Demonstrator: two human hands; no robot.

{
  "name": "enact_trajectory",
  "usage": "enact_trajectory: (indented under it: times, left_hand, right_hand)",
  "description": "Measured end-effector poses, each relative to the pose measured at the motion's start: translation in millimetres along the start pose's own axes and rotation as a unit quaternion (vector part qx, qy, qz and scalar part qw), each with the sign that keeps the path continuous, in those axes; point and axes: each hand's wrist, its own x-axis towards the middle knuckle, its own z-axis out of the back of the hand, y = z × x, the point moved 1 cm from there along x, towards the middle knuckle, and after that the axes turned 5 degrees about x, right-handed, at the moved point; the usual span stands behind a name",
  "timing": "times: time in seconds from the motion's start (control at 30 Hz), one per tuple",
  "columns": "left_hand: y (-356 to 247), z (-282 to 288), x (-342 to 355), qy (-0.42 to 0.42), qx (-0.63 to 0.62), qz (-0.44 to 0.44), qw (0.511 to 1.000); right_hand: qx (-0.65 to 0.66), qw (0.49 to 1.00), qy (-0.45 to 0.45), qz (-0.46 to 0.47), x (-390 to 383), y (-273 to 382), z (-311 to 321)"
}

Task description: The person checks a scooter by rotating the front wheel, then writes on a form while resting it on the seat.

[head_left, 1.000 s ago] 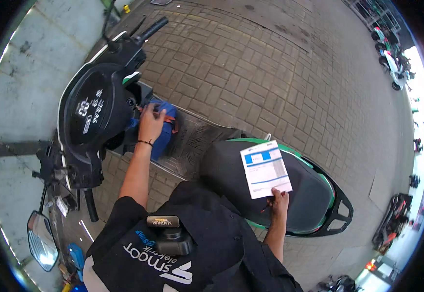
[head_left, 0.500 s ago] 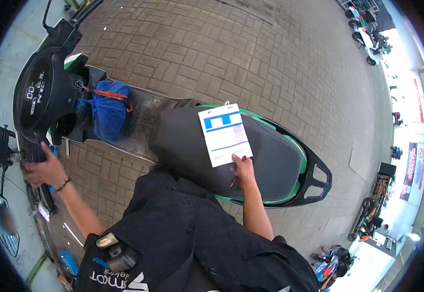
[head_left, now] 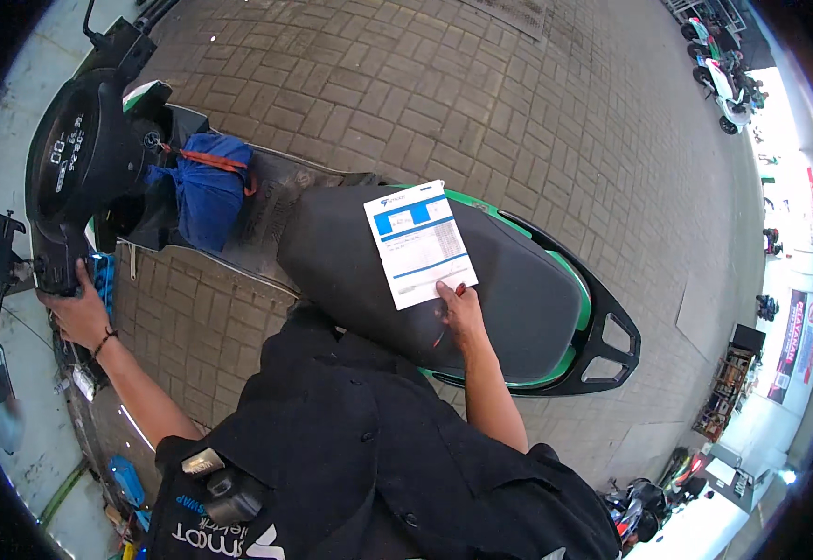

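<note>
At nine o'clock, the left hand (head_left: 78, 319) is wrapped around the end of the scooter's left handlebar (head_left: 55, 263), though how firmly cannot be told. Near the centre, the paper form (head_left: 420, 245) is over the black seat (head_left: 528, 313); whether it touches the seat is unclear. The right hand (head_left: 462, 313), toward four o'clock, pinches the form's lower edge between thumb and fingers, with a small red-and-dark object (head_left: 460, 290), too unclear to identify, tucked in the same grasp. With only that edge held, a gust or a loosened thumb could let the sheet bend or slip off the sloping seat, and the shared grip could crease it or drop the small object. At ten o'clock, the strapped blue cloth bundle (head_left: 208, 201) rests on the footboard (head_left: 280, 210); tilting the scooter could make it slide.
</note>
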Motion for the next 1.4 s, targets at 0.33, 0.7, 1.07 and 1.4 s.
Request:
enact_trajectory:
  times: [0.33, 0.7, 1.07, 1.4]
  left_hand:
    - [-6.4, -6.7, -6.2, 0.046, 0.04, 0.04, 0.997]
    - [2.8, 9.8, -3.7, 0.017, -0.052, -0.059, 0.997]
    - [39.0, -14.2, 12.1, 0.002, -0.035, -0.11, 0.993]
    - [15.2, 18.7, 8.6, -0.005, -0.125, -0.069, 0.99]
  right_hand:
    - [0.008, 1.0, 0.004, -0.007, 4.2, 0.9, 6.3]
    - [0.012, 0.999, 0.017, -0.028, 1.5, 2.3, 3.6]
    - [0.017, 1.0, 0.001, -0.017, 7.6, -4.1, 1.3]
    - [0.0, 0.996, 0.081, 0.033, 7.5, -5.3, 5.5]
